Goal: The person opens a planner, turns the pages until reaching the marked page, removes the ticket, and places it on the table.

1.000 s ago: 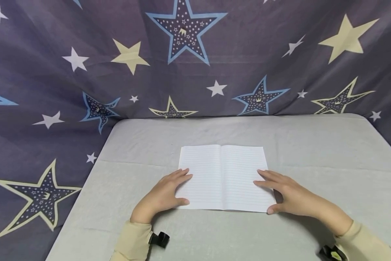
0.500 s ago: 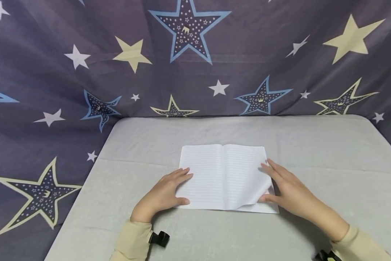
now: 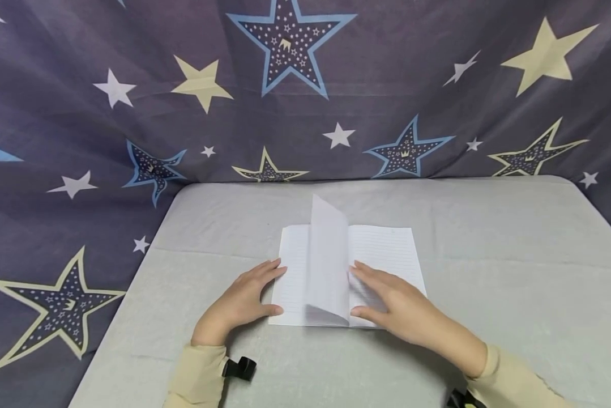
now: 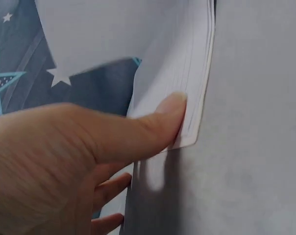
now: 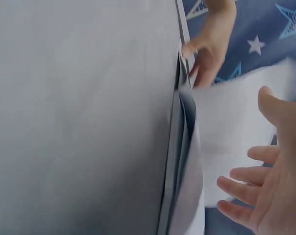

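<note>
An open lined notebook [image 3: 388,245] lies on the grey cloth in the head view. One leaf [image 3: 328,260] stands up from its middle fold, leaning over the left page. My left hand [image 3: 239,300] rests at the notebook's left edge; the left wrist view shows the thumb [image 4: 171,110] lying on the page near a corner. Just right of the raised leaf is my right hand [image 3: 404,306], over the right page. Its fingers [image 5: 243,188] are spread and loosely straight in the right wrist view, pinching nothing. Whether they touch the leaf I cannot tell.
A grey cloth-covered table [image 3: 488,226] extends around the notebook. Behind and to the left hangs a dark star-patterned curtain [image 3: 147,34]. A black camera strap [image 3: 240,368] sits at the left sleeve.
The right-hand leaf has lifted, first curling at its lower corner, and swung left past the fold. My right hand has moved left with it. My left hand has shifted slightly left.
</note>
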`<state>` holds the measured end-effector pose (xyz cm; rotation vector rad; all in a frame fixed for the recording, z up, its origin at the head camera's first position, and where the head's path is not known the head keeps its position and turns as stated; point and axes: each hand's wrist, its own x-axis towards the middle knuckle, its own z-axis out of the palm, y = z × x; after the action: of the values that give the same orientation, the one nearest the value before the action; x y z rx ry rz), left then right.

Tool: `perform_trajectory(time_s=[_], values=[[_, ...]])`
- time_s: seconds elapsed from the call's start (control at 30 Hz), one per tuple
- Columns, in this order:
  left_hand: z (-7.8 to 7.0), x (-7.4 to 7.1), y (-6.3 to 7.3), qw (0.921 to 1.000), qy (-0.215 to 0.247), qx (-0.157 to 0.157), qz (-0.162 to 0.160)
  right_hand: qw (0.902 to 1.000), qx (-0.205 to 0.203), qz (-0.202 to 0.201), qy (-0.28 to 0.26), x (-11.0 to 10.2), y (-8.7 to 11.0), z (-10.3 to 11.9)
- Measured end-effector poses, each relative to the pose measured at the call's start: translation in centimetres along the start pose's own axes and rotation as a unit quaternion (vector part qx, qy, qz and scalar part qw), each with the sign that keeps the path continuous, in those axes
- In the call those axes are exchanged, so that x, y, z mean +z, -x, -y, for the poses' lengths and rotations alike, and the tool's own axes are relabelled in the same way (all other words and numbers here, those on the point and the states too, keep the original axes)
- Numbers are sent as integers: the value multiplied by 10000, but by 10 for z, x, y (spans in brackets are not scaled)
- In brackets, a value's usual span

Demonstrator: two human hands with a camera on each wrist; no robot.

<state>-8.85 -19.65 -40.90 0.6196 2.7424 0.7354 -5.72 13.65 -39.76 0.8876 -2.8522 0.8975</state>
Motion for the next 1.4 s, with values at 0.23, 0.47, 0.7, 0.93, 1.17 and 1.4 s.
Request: perform_trajectory(time_s=[0.23,0.47,0.7,0.93,1.17,1.4], values=[[4,-5,2,9992,-125,-257,-266,9962,-420,698,306,14,-5,14],[1,-8,1,9968,244,-465,-599,9890,-704,1192,518,20,0,16],[-12,-4,-3,9962,202,-135,-842,9866,-848,1273,569,20,4,17],[-18,12,-8,9988,-225,210,-375,9884,-1004,1117,204,9,15,9],[-17,13,-8,9998,-170,71,-106,9953,-867,248,366,-15,33,-29],[-15,9,-6,10000,2,20,-26,9964,50,805,255,-37,45,-66]])
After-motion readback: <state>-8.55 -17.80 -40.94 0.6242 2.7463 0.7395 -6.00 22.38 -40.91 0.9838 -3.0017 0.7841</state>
